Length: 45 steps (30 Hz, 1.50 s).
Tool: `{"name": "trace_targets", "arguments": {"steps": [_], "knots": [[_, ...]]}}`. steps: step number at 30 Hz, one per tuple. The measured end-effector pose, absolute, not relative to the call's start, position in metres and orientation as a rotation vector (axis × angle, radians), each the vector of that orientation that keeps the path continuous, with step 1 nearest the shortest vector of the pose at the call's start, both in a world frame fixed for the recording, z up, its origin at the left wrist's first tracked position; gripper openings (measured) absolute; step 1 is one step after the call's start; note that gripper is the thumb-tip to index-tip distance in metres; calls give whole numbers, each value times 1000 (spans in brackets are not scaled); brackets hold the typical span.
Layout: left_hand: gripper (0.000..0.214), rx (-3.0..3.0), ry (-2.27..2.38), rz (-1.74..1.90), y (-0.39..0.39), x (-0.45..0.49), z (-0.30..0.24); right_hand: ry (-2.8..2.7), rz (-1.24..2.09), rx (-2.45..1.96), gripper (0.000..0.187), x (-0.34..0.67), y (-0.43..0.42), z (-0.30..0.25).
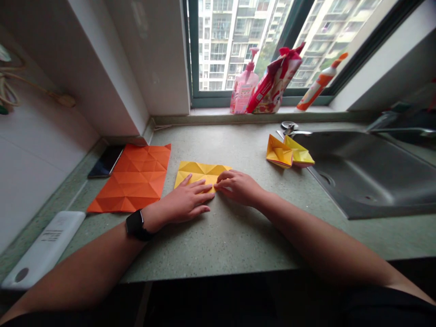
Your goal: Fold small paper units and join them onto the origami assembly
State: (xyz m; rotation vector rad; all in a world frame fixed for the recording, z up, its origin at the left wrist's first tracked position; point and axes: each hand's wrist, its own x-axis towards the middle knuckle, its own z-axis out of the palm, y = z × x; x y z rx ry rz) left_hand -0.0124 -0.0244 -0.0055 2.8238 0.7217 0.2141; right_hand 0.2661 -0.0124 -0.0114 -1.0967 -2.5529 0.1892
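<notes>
Two hands on the yellow paper (195, 174), which lies flat on the counter (235, 240). Left hand (182, 200): fingers apart, pressing the near edge. Right hand (238, 187): fingers together, tips on the paper; pinch unclear. Creased orange sheet (131, 179) left; folded yellow pieces (289, 151) right, beside the sink (361, 175).

Blk smartwatch (136, 225) on L wrist (150, 219), bare L hand (182, 200), bare R hand (238, 187), dark clothes (384, 309)

Orange sheet (131, 179) beside left hand (182, 200), folded yellow models (289, 152) and steel sink (368, 175) past right hand (238, 188), countertop gap (248, 154) between
</notes>
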Motion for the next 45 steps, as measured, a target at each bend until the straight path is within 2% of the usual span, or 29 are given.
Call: {"name": "trace_targets", "arguments": {"steps": [13, 15, 19, 21, 30, 39, 45], "knots": [[16, 2816, 609, 290, -21, -39, 23, -2570, 167, -1060, 17, 266, -14, -8], [18, 2827, 582, 364, -16, -44, 25, -2575, 168, -1052, 17, 267, -13, -9], [39, 2887, 616, 452, -8, -47, 26, -2544, 118, -1141, 12, 272, -8, -12], [42, 2930, 634, 430, -8, -46, 25, -2504, 78, -1224, 9, 276, -5, -14], [25, 3069, 661, 455, -12, -36, 18, -2449, 38, -1390, 15, 277, -2, -15], [28, 3122, 705, 409, -17, -23, 6, -2523, -16, -1319, 15, 277, 1, -15], [19, 3172, 727, 507, -16, -17, 4, -2516, 85, -1210, 7, 277, 3, -18]]}}
